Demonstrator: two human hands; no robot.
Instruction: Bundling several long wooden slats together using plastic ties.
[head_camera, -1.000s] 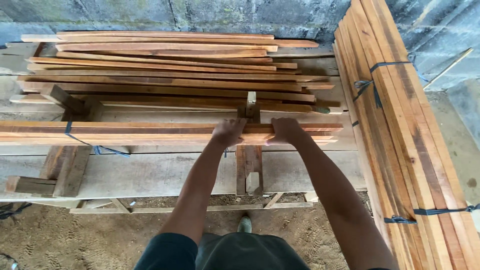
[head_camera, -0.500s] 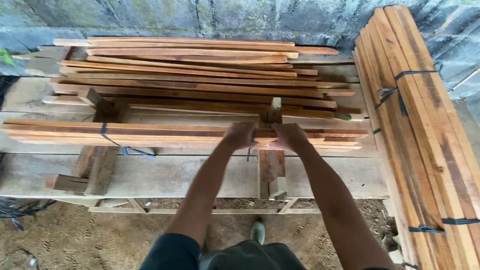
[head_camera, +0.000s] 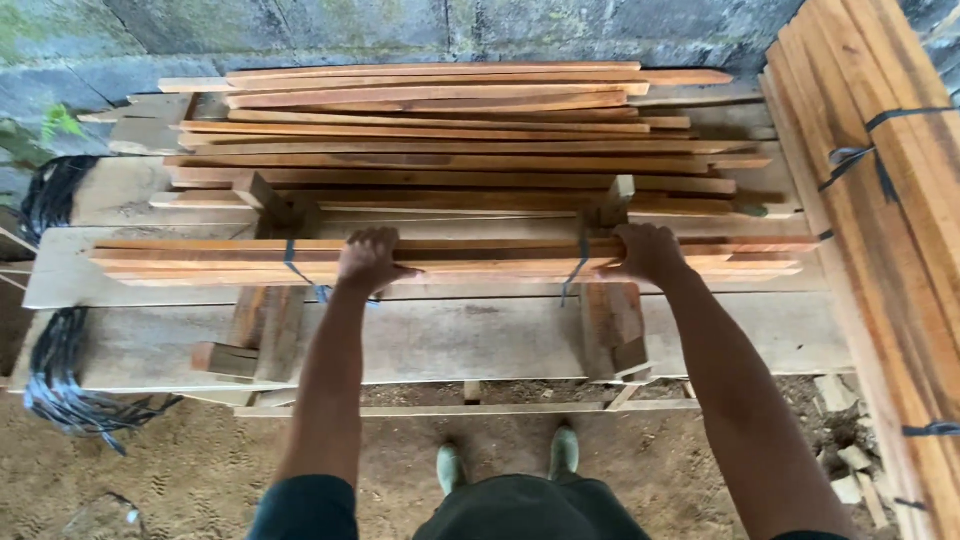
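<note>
Both hands are clamped down on the same bundle of wooden slats (head_camera: 460, 258), which lies crosswise along the front of the workbench (head_camera: 500, 340). The left hand (head_camera: 368, 262) grips it just right of a dark strap (head_camera: 293, 262), fingers curled over the top. The right hand (head_camera: 648, 254) grips it further along, just right of a second strap (head_camera: 580, 262), so that's two straps on this bundle, one beside each hand, and the hands sit well apart. The bundle rests on two wooden cradles: a left cradle (head_camera: 262, 320) and a right cradle (head_camera: 612, 325), each with an upright block sticking up behind the slats. Exact slat count in the bundle is hard to tell from above, a handful of layers at least. Behind it, against the block wall (head_camera: 400, 25), there's a loose pile of slats (head_camera: 450, 140), too many and too overlapped to count properly. On the right leans one big tied stack of boards (head_camera: 890, 200) with dark ties wrapped round it at several spots. Off the left end of the bench hangs a bunch of black strapping (head_camera: 60, 370). Down below, two green shoes (head_camera: 505, 462) stand on the dirt floor (head_camera: 150, 470).
</note>
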